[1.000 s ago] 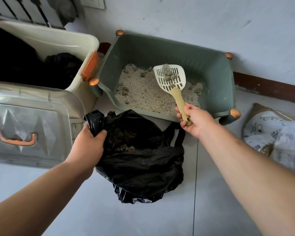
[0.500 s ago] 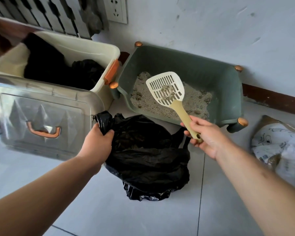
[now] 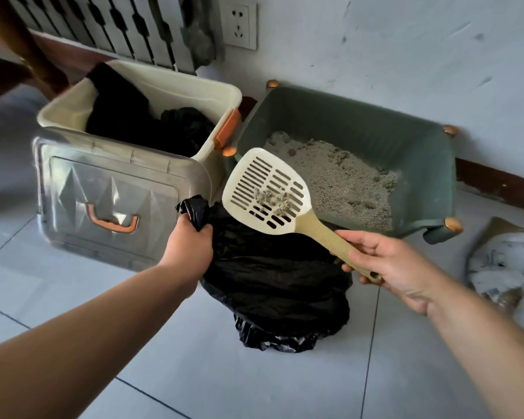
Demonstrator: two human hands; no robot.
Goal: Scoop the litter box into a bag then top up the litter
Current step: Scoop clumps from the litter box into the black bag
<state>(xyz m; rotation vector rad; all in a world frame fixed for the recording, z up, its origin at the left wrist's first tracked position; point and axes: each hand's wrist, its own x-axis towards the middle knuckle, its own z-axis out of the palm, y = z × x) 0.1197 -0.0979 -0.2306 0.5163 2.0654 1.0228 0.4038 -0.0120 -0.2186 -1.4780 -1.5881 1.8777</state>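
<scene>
Right hand (image 3: 387, 261) grips the scoop (image 3: 270, 192), clumps aboard, over the black bag (image 3: 273, 273); left hand (image 3: 188, 246) clutches its rim open.

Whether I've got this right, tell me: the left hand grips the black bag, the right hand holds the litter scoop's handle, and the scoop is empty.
Not empty: the head view shows grey clumps on the litter scoop. The left hand does grip the black bag; the right hand holds the handle.
</scene>
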